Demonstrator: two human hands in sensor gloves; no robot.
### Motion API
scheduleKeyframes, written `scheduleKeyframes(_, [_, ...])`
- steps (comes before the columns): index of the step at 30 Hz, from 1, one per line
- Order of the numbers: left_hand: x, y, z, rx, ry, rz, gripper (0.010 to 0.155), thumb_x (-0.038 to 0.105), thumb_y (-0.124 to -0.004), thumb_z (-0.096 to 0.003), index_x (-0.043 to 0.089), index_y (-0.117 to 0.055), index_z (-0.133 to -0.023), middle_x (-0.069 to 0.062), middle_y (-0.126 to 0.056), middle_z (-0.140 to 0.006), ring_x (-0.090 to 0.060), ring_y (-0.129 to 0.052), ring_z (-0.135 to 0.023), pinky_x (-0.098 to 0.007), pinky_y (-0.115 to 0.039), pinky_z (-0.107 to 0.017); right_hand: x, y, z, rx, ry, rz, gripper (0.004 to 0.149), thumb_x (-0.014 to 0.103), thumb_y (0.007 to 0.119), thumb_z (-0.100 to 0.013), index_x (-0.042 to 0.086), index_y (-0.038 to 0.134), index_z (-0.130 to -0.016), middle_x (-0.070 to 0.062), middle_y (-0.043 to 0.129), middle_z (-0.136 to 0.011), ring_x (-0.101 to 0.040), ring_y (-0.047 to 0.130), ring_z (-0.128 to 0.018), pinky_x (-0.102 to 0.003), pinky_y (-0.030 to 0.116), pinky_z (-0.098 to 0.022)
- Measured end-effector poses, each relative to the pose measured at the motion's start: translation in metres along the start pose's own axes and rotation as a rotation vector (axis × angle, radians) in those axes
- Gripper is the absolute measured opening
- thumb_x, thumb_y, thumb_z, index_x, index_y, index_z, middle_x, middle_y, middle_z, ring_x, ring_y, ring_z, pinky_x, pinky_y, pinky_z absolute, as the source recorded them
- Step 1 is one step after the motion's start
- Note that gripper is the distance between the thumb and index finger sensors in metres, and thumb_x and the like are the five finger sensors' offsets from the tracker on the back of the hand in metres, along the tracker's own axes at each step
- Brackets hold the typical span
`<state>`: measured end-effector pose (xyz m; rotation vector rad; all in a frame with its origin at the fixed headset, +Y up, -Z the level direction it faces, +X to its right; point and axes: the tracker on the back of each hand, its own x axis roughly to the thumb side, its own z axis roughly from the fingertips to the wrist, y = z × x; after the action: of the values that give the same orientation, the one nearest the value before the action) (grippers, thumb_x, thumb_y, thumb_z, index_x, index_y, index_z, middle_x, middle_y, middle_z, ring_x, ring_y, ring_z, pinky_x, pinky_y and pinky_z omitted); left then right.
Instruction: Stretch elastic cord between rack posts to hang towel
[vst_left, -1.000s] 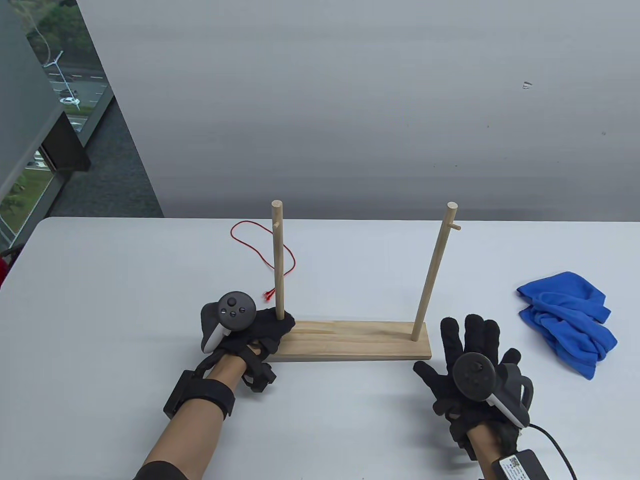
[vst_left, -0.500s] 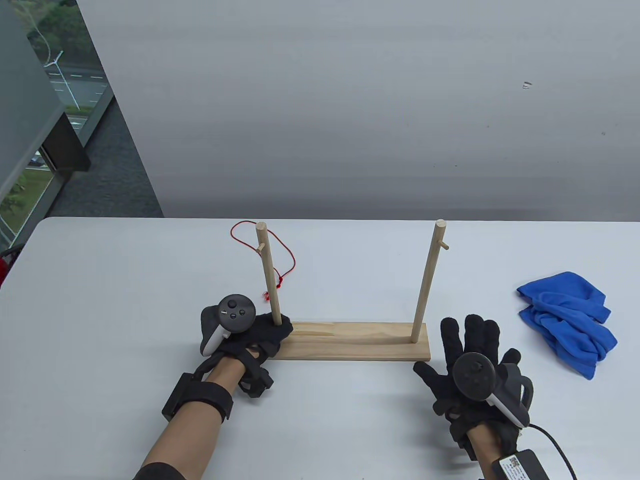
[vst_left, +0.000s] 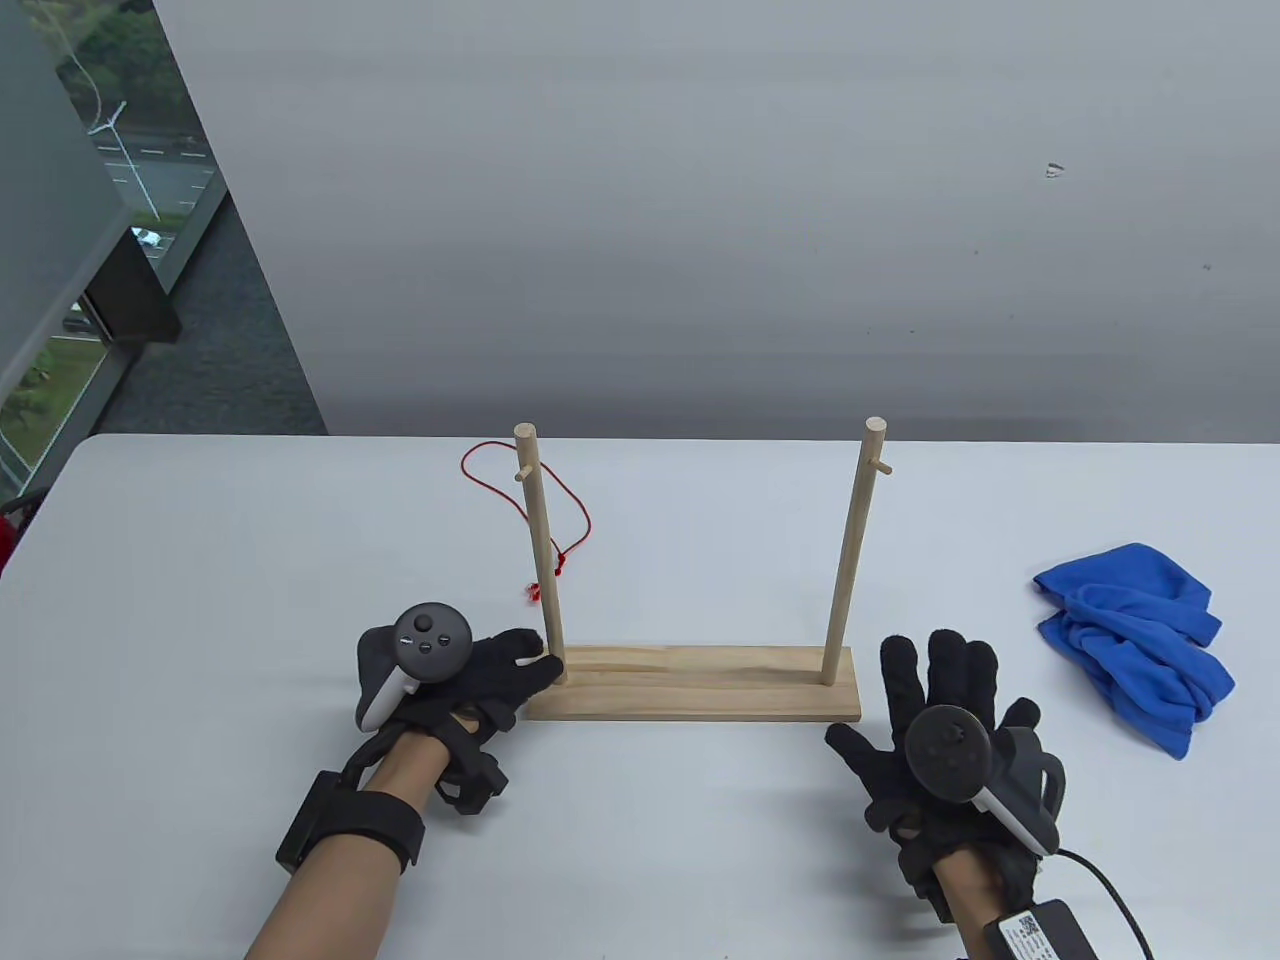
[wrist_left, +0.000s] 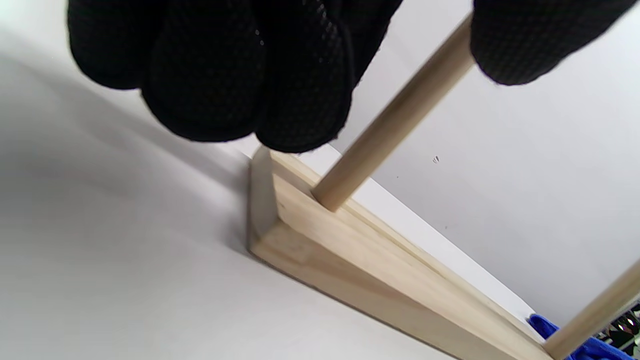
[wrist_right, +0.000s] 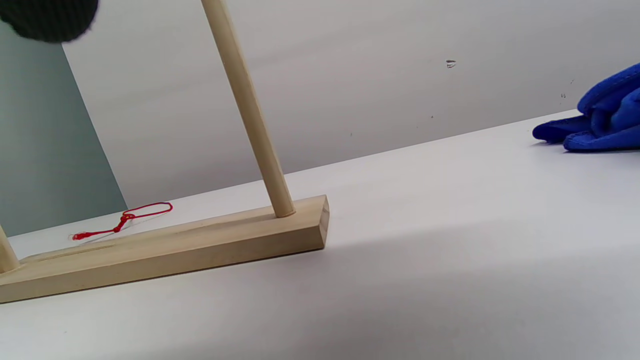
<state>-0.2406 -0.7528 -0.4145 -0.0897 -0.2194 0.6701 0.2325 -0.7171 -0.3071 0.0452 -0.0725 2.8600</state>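
The wooden rack stands on the table, with its base (vst_left: 700, 685), left post (vst_left: 540, 560) and right post (vst_left: 850, 560). My left hand (vst_left: 530, 670) lies at the base's left end. In the left wrist view its fingers (wrist_left: 240, 75) hang left of the left post (wrist_left: 390, 125) with a gap and the thumb on the other side. The red elastic cord (vst_left: 585, 520) lies loose on the table behind the left post. The blue towel (vst_left: 1130, 640) lies crumpled at the right. My right hand (vst_left: 900, 700) rests flat with spread fingers beside the base's right end, holding nothing.
The table's far edge runs just behind the cord, with a grey wall beyond. A window and dark frame stand at the far left. The right wrist view shows the right post (wrist_right: 250, 115), the base (wrist_right: 175, 250), the cord (wrist_right: 135, 215) and the towel (wrist_right: 600, 120).
The rack shifted a little left and its posts settled upright. My left hand slid left off the base and loosened from the left post. The right hand has not moved.
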Motion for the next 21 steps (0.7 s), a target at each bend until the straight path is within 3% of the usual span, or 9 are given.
scheduleKeyframes(5, [-0.014,0.019,0.010,0.052,0.046,0.013,0.068,0.064,-0.081,-0.0407,0.015,-0.087,-0.087,-0.002,-0.107,-0.057,-0.029,-0.106,-0.041,-0.052,-0.085,-0.046,0.001,0.000,-0.001,0.002,-0.007,0.000,0.093,0.079,0.059,-0.043,0.035,0.004,-0.103,-0.009,-0.012,-0.105,-0.044,-0.004,-0.102,-0.079,0.008,-0.055])
scheduleKeyframes(10, [-0.015,0.030,0.002,0.063,0.098,0.002,0.060,0.057,-0.083,-0.0433,0.018,-0.085,-0.089,-0.006,-0.102,-0.074,-0.034,-0.102,-0.056,-0.053,-0.082,-0.050,0.001,0.000,0.000,0.003,-0.006,0.000,0.093,0.079,0.059,-0.043,0.035,0.004,-0.103,-0.009,-0.012,-0.105,-0.044,-0.004,-0.102,-0.079,0.008,-0.055])
scheduleKeyframes(15, [-0.005,0.032,-0.021,0.047,0.153,-0.070,0.058,0.056,-0.084,-0.0438,0.021,-0.085,-0.089,-0.007,-0.097,-0.086,-0.035,-0.100,-0.066,-0.053,-0.080,-0.052,-0.001,0.000,0.000,0.004,0.004,-0.004,0.093,0.079,0.059,-0.043,0.035,0.004,-0.103,-0.009,-0.012,-0.105,-0.044,-0.003,-0.102,-0.079,0.008,-0.055])
scheduleKeyframes(21, [0.004,0.028,-0.055,-0.007,0.252,-0.132,0.055,0.057,-0.086,-0.0429,0.026,-0.087,-0.089,-0.005,-0.097,-0.086,-0.033,-0.101,-0.064,-0.052,-0.082,-0.051,-0.002,-0.002,0.000,-0.001,0.011,-0.008,0.093,0.079,0.059,-0.043,0.034,0.005,-0.104,-0.009,-0.012,-0.105,-0.044,-0.003,-0.102,-0.079,0.008,-0.055])
